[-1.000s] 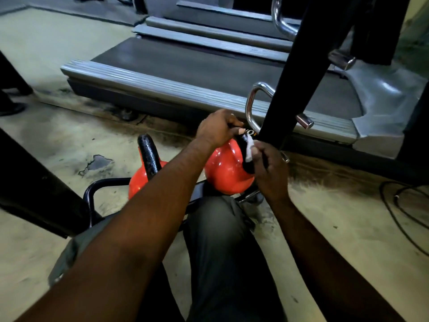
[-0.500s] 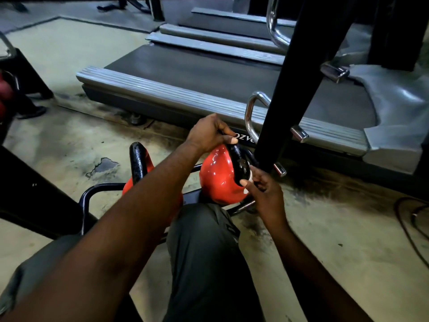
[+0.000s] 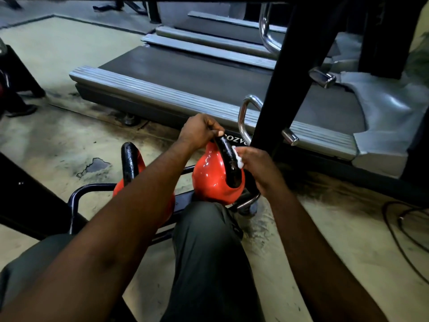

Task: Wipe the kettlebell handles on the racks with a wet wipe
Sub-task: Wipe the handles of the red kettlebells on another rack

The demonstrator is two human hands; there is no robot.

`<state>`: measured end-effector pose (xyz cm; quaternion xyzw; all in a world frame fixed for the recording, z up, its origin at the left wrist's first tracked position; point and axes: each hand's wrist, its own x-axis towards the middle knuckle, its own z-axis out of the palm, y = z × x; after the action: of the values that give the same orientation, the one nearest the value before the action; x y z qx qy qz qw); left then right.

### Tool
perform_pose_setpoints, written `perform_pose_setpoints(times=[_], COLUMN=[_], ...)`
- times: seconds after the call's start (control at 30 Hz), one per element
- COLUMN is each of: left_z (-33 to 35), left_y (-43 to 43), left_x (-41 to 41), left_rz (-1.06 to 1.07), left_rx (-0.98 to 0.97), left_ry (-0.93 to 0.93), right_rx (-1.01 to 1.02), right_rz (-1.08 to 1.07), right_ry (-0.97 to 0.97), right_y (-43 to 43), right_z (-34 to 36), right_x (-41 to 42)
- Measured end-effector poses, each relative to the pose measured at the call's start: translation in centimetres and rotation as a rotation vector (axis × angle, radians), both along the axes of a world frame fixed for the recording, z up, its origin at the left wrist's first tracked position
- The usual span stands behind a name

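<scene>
A red kettlebell (image 3: 212,180) with a black handle (image 3: 228,160) sits on the low black rack (image 3: 77,196) in front of my knee. My left hand (image 3: 199,130) is closed around the top of that handle. My right hand (image 3: 257,167) pinches a small white wet wipe (image 3: 238,156) against the handle's right side. A second red kettlebell (image 3: 139,156) stands to the left on the same rack; its black handle (image 3: 129,162) points up and my left forearm covers most of its body.
A grey treadmill deck (image 3: 185,94) lies just beyond the rack. A black upright post (image 3: 285,73) with chrome handles (image 3: 243,119) rises right behind the kettlebell. Black cables (image 3: 401,219) lie on the floor at right. A dark stain (image 3: 95,166) marks the concrete at left.
My right hand with the wipe has slid down the handle's right side and come back up to its middle. My left hand has stayed on the handle's top. The view has shifted slightly.
</scene>
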<state>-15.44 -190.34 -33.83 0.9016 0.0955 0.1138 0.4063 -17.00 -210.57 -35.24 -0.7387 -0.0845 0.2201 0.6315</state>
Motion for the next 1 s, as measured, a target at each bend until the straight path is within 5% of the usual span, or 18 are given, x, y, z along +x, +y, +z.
perform_pose_setpoints(times=[0.17,0.27,0.4,0.6,0.8,0.93,1.0], left_z=[-1.0,-3.0,-4.6,-5.2,-5.4,-5.9,-6.3], left_y=[-1.2,-2.2,-3.5,-5.1,-9.3,-10.9,-10.3], left_x=[-0.3,-1.7,-3.6,-6.3,-8.8,-10.1,-10.5], left_rz=[0.093,0.120,0.165,0.364,0.362,0.132,0.093], left_rx=[-0.132,-0.284,-0.340,-0.509,-0.363,-0.158,-0.099], left_ry=[-0.173,-0.256,-0.313,-0.363,-0.366,-0.438,-0.419], right_rx=[-0.489,-0.616,-0.756,-0.706,-0.755,-0.652,-0.361], right_rz=[0.131,0.247,0.372,0.316,0.257,0.131,0.174], right_ry=[-0.709,-0.864,-0.795,-0.788,-0.835,-0.636,-0.261], right_y=[-1.8,-0.3,1.6,1.6,6.5,3.2,1.3], right_z=[0.9,2.5,5.0,5.2,5.3,3.8,3.0], right_x=[-1.1,0.6,2.4,2.9,4.8,4.6,4.1])
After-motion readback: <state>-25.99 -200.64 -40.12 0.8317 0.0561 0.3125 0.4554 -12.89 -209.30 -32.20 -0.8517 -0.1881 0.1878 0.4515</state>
